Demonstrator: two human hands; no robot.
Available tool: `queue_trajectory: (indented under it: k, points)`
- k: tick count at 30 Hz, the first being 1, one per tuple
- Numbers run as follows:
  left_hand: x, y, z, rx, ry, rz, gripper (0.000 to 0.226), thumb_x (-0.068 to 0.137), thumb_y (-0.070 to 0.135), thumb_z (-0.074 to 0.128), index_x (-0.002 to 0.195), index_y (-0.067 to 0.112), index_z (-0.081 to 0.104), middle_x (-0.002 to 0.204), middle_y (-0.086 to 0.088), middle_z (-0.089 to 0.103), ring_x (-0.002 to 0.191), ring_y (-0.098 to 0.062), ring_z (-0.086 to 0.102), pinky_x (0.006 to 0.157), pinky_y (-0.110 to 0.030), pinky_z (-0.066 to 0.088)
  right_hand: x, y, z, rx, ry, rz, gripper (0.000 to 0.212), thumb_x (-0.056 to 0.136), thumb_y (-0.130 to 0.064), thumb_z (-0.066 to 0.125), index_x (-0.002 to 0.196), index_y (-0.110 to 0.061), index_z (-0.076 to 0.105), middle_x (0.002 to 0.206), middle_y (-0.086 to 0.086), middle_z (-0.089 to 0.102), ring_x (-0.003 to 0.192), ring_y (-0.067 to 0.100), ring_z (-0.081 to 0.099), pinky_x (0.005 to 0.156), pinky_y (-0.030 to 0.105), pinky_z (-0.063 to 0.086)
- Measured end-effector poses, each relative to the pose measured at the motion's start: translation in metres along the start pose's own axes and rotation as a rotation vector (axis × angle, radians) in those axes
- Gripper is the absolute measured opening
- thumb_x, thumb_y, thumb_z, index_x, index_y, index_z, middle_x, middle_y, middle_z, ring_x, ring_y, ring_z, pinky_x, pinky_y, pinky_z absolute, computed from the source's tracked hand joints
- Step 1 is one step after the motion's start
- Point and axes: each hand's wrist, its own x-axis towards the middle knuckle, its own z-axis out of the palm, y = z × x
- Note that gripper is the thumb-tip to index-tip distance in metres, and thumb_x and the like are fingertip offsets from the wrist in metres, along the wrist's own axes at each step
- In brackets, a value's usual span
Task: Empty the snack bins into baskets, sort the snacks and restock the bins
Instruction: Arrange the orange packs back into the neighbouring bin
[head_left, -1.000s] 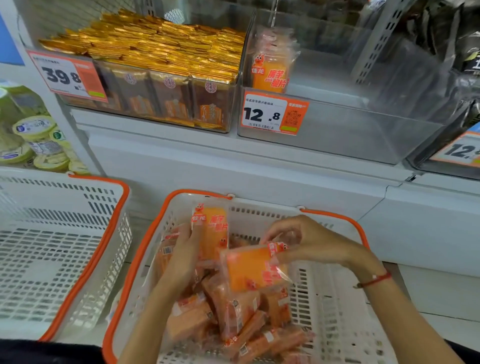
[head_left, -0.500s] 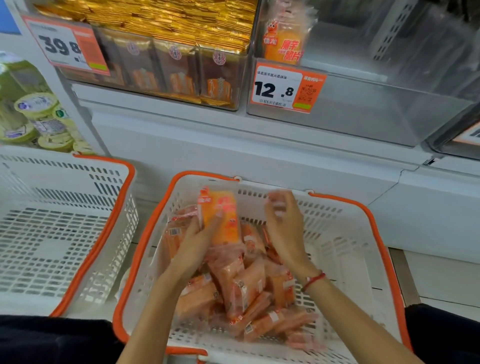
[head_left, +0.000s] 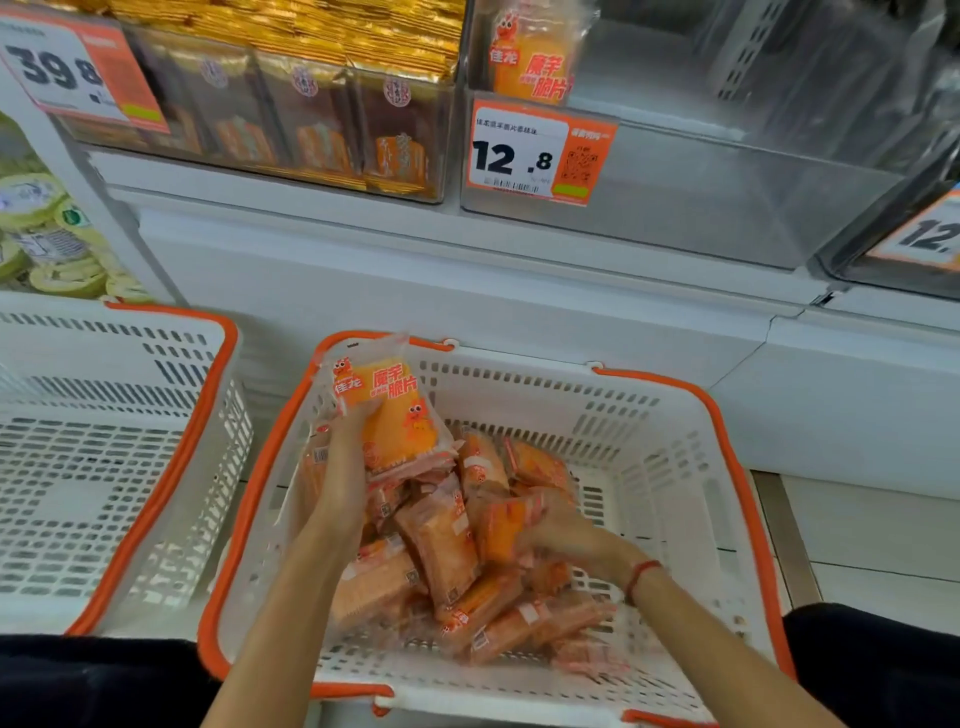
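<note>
A white basket with an orange rim (head_left: 675, 467) sits in front of me and holds a pile of orange snack packets (head_left: 441, 561). My left hand (head_left: 345, 462) grips an upright stack of these packets (head_left: 389, 410) at the basket's far left corner. Low in the pile, my right hand (head_left: 561, 540) is closed on one orange packet (head_left: 501, 525). Above, the clear bin tagged 12.8 (head_left: 727, 197) holds a single orange packet (head_left: 530, 57) standing at its left end.
A second white basket with an orange rim (head_left: 104, 467) stands to the left with nothing in it. A clear bin of gold packets (head_left: 291, 93) tagged 39.8 sits upper left. A white shelf ledge (head_left: 467, 291) runs behind the baskets. Green tubs (head_left: 47, 239) are stacked at far left.
My right hand added its packet to the left hand's stack, then dropped into the pile and closed on another packet. The left hand kept its stack upright.
</note>
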Motion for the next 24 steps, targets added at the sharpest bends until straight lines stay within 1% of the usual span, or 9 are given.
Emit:
queue_trajectory:
  k: [4, 6, 8, 11, 14, 16, 19, 21, 24]
  points:
    - [0.003, 0.001, 0.0, 0.117, -0.012, 0.003, 0.067, 0.086, 0.062, 0.056, 0.142, 0.029, 0.041, 0.128, -0.005, 0.062, 0.111, -0.027, 0.063, 0.098, -0.053, 0.048, -0.031, -0.034, -0.056, 0.461, -0.129, -0.021, 0.016, 0.083, 0.012, 0.06, 0.089, -0.002, 0.062, 0.071, 0.007, 0.061, 0.072, 0.019, 0.063, 0.085, 0.039, 0.053]
    - [0.003, 0.001, 0.003, 0.199, -0.028, -0.013, 0.071, 0.086, 0.062, 0.055, 0.145, 0.028, 0.037, 0.13, -0.004, 0.06, 0.112, -0.026, 0.062, 0.1, -0.05, 0.046, -0.043, -0.042, -0.072, 0.582, -0.072, -0.064, 0.018, 0.085, 0.011, 0.056, 0.083, -0.005, 0.064, 0.075, 0.006, 0.065, 0.077, 0.018, 0.066, 0.073, 0.033, 0.058]
    - [0.002, -0.002, 0.006, 0.284, -0.034, -0.022, 0.066, 0.091, 0.055, 0.051, 0.147, 0.025, 0.034, 0.131, -0.004, 0.057, 0.113, -0.024, 0.06, 0.096, -0.041, 0.046, -0.058, -0.064, -0.086, 0.545, -0.097, -0.156, 0.026, 0.076, -0.002, 0.069, 0.102, -0.007, 0.066, 0.093, 0.007, 0.071, 0.089, 0.021, 0.069, 0.071, 0.032, 0.058]
    - [-0.001, -0.008, 0.01, 0.324, -0.054, -0.053, 0.063, 0.089, 0.054, 0.052, 0.142, 0.022, 0.039, 0.127, -0.003, 0.059, 0.106, -0.022, 0.061, 0.093, -0.04, 0.048, -0.075, -0.086, -0.097, 0.31, -0.155, -0.193, 0.076, 0.056, -0.019, 0.083, 0.128, -0.012, 0.056, 0.114, 0.007, 0.068, 0.108, 0.023, 0.065, 0.079, 0.03, 0.055]
    - [-0.003, -0.009, 0.016, 0.293, -0.083, -0.076, 0.052, 0.09, 0.051, 0.052, 0.134, 0.023, 0.045, 0.121, -0.002, 0.063, 0.102, -0.02, 0.064, 0.09, -0.042, 0.051, -0.086, -0.111, -0.095, 0.388, -0.116, -0.345, 0.069, 0.07, -0.011, 0.08, 0.133, -0.024, 0.055, 0.122, 0.002, 0.066, 0.112, 0.021, 0.064, 0.079, 0.031, 0.055]
    - [-0.005, -0.009, 0.024, 0.244, -0.098, -0.078, 0.049, 0.093, 0.046, 0.051, 0.135, 0.023, 0.042, 0.123, -0.001, 0.062, 0.103, -0.018, 0.064, 0.086, -0.039, 0.052, -0.09, -0.13, -0.083, 0.606, -0.038, -0.454, 0.057, 0.074, -0.002, 0.066, 0.125, -0.028, 0.059, 0.114, -0.002, 0.069, 0.108, 0.02, 0.065, 0.085, 0.038, 0.056]
    - [-0.01, -0.003, 0.04, 0.077, -0.088, -0.122, 0.054, 0.096, 0.041, 0.05, 0.143, 0.02, 0.035, 0.132, -0.006, 0.057, 0.104, -0.019, 0.062, 0.067, -0.03, 0.056, -0.086, -0.144, -0.053, 0.878, 0.129, -0.497, 0.023, 0.071, -0.005, 0.066, 0.087, -0.018, 0.056, 0.085, 0.0, 0.073, 0.092, 0.019, 0.068, 0.088, 0.034, 0.054]
    - [-0.015, 0.005, 0.052, -0.055, -0.093, -0.138, 0.051, 0.099, 0.036, 0.047, 0.144, 0.016, 0.035, 0.133, -0.009, 0.056, 0.098, -0.019, 0.063, 0.05, -0.023, 0.055, -0.082, -0.145, -0.032, 0.862, 0.241, -0.487, 0.024, 0.071, -0.011, 0.073, 0.08, -0.015, 0.052, 0.086, 0.009, 0.074, 0.085, 0.022, 0.07, 0.075, 0.029, 0.056]
    - [-0.019, 0.017, 0.062, -0.057, -0.143, -0.031, 0.045, 0.101, 0.042, 0.039, 0.139, 0.019, 0.045, 0.126, -0.008, 0.064, 0.096, -0.019, 0.069, 0.06, -0.024, 0.056, -0.08, -0.145, -0.01, 0.67, 0.41, -0.436, 0.038, 0.069, -0.028, 0.081, 0.085, -0.013, 0.05, 0.091, 0.009, 0.072, 0.082, 0.017, 0.071, 0.069, 0.025, 0.054]
